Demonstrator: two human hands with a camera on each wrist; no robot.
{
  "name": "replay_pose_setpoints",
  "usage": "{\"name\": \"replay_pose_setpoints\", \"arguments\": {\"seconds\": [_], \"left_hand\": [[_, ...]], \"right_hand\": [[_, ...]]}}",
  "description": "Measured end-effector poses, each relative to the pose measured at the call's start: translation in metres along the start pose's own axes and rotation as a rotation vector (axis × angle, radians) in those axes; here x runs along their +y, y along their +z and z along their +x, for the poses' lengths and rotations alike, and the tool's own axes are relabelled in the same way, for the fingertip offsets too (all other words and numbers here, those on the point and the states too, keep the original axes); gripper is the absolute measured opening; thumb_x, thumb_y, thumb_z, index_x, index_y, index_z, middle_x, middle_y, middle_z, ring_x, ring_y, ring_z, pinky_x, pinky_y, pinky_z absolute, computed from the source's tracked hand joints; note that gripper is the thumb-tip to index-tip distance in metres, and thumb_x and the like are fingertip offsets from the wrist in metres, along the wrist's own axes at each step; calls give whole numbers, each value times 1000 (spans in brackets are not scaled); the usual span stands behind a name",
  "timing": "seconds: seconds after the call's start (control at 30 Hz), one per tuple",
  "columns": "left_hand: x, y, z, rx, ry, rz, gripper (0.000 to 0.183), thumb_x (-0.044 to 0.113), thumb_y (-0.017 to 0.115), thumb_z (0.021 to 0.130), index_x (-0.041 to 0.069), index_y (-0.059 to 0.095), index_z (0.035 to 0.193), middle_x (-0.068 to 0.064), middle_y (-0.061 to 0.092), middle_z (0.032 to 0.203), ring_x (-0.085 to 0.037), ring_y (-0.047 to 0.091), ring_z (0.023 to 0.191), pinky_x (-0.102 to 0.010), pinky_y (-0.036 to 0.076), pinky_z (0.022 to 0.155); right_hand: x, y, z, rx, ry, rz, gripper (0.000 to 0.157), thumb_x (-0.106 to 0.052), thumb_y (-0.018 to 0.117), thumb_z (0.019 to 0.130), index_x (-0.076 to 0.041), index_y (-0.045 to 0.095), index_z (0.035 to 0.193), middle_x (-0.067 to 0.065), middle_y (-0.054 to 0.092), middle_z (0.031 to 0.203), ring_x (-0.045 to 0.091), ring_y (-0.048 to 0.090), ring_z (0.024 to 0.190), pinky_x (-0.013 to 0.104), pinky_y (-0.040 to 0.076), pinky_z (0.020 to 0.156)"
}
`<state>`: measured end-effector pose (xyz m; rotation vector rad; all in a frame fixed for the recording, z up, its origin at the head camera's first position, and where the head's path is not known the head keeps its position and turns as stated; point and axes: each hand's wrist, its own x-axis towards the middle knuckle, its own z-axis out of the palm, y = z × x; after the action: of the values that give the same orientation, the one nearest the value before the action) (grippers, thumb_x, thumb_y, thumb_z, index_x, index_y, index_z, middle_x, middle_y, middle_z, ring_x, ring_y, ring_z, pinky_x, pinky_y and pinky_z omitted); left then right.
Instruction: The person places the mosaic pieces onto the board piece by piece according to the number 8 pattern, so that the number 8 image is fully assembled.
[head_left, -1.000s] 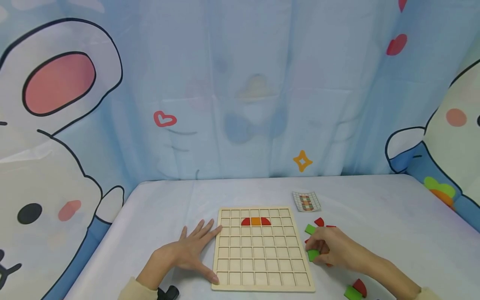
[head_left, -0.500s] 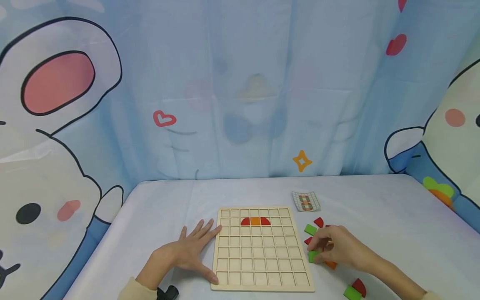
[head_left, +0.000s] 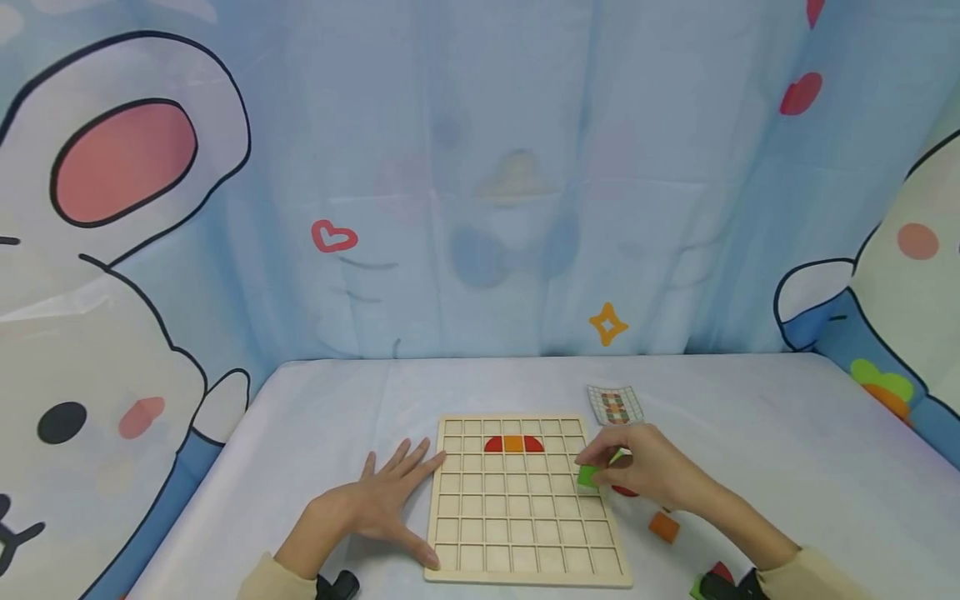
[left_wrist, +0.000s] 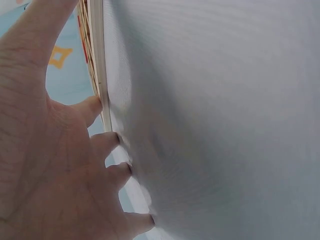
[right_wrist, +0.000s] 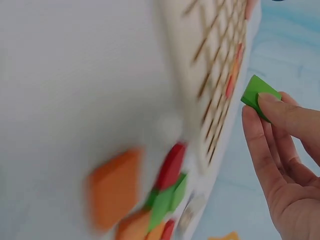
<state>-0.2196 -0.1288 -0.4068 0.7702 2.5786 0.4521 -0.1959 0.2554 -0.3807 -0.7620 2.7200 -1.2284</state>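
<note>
A wooden grid board [head_left: 528, 577] lies on the white table. In its second row from the far side, an orange square block [head_left: 513, 444] sits between two red quarter-round blocks, the left one [head_left: 493, 445] and the right one [head_left: 533, 445]. My left hand [head_left: 381, 505] is spread flat, thumb and a fingertip at the board's left edge. My right hand [head_left: 651, 468] pinches a green square block [right_wrist: 260, 93] between thumb and fingers, raised over the board's right edge. In the left wrist view, the left fingertips [left_wrist: 119, 139] press on the white cloth.
A small pattern card [head_left: 615, 405] lies beyond the board's far right corner. Loose blocks lie right of the board: an orange one [head_left: 664, 527], a red one [right_wrist: 171, 166] and several green and orange ones, partly behind the right hand. A patterned blue curtain [head_left: 510, 250] hangs behind the table.
My right hand has lifted the green square block from the loose pile and carried it left and away from me, over the board's edge. The left hand stays put.
</note>
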Motion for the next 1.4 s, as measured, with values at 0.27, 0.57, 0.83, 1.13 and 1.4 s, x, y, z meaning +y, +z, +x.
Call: {"name": "replay_pose_setpoints", "arguments": {"seconds": [0.27, 0.57, 0.83, 1.13, 1.4], "left_hand": [[-1, 1, -1, -3, -5, 3, 125, 60, 91, 73, 26, 19, 169, -9, 6, 177, -35, 0, 162, -74, 1, 121], [0, 1, 0, -15, -13, 1, 125, 60, 90, 74, 26, 18, 169, -9, 5, 177, -35, -1, 162, -74, 0, 121], [-1, 1, 1, -15, -6, 0, 125, 61, 89, 74, 25, 17, 170, -8, 5, 177, -35, -1, 162, -74, 1, 121], [-2, 0, 3, -20, -13, 17, 126, 64, 89, 73, 26, 16, 170, -8, 4, 177, -35, -2, 162, -74, 1, 121], [1, 0, 0, -8, -16, 12, 125, 60, 90, 73, 27, 19, 169, -8, 6, 177, -34, 0, 162, -74, 2, 121]], "right_hand": [[-16, 26, 48, 11, -101, -23, 18, 5, 80, 88, -1, 80, 105, 1, 75, 97, 12, 69, 87, 24, 60, 76], [-14, 57, 80, -11, -159, -28, 16, 5, 79, 89, -2, 82, 103, 3, 75, 96, 7, 63, 81, 24, 56, 71], [-18, 71, 90, -63, -159, -5, 16, 9, 74, 91, 2, 81, 104, 10, 73, 96, 14, 67, 85, 25, 58, 75], [-20, 75, 92, -57, -145, -50, 17, 12, 73, 90, 5, 80, 104, 8, 69, 93, 15, 67, 84, 23, 57, 74], [-28, 81, 94, -35, -127, -205, 15, 11, 76, 89, 4, 82, 101, 4, 68, 89, 10, 60, 76, 20, 53, 66]]}}
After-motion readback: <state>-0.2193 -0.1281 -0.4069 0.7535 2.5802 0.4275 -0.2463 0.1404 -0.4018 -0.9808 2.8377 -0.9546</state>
